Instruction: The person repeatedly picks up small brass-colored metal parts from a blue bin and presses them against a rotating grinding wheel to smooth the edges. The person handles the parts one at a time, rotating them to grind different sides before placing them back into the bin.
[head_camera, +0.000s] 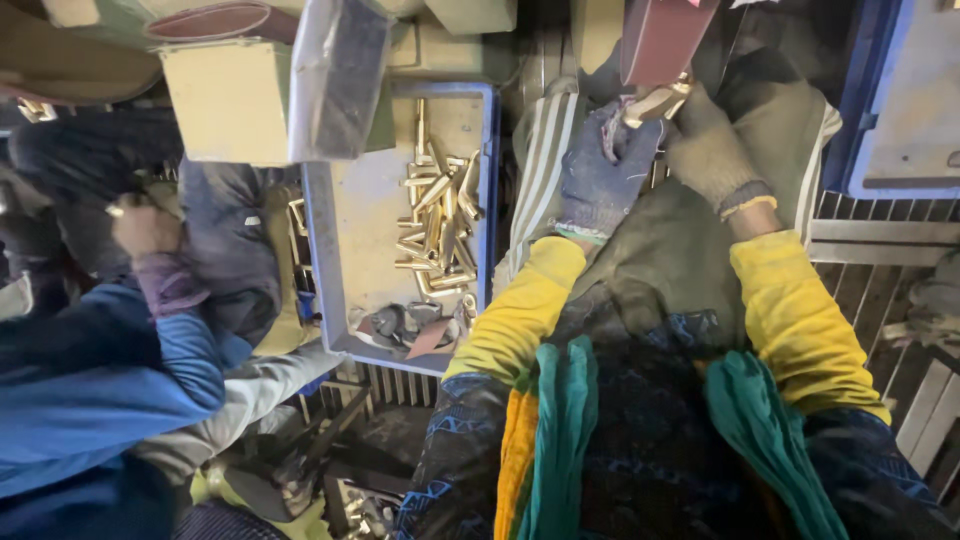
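Left hand (607, 165), blue glove: fingers pinched on a brass piece (655, 102). Right hand (712, 150), tan glove: fingers closed on the same piece, held up against a dark red sanding belt (663, 35). Blue tray (320, 260), to the left: loose brass parts (440, 230). Far left: a co-worker's gloved hand (147, 230).
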